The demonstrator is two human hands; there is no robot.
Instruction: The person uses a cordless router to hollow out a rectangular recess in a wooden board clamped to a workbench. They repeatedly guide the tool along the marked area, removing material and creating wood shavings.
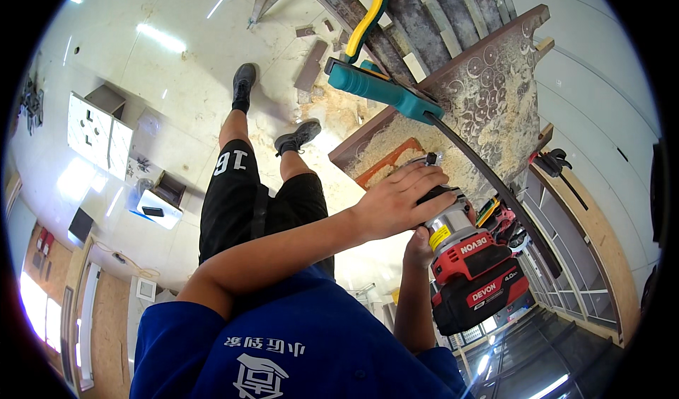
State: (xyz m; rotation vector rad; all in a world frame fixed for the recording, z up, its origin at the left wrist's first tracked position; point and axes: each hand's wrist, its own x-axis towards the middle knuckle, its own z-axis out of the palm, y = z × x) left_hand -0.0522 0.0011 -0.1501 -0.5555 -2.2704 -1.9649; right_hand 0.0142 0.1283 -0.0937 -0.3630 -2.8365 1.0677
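Observation:
A red, black and silver cordless router (470, 254) with a large battery pack is in both my hands, tilted, its base end toward the work board. My left hand (402, 200) is closed over the silver front end, fingers wrapped across it. My right hand (419, 247) grips the router's body from below; most of its fingers are hidden behind the tool. By the router base lies an orange-red strip (387, 164) on the brown board (488, 81), which is strewn with sawdust and carries rows of cut curls and rings. The cutter is hidden from view.
A teal bar clamp (385, 91) lies across the board, its dark bar running down past the router. A second yellow-and-teal clamp handle (371, 17) stands above it. Wood offcuts (310, 65) lie on the floor. Shelving (576, 247) stands at right, small cabinets (99, 134) at left.

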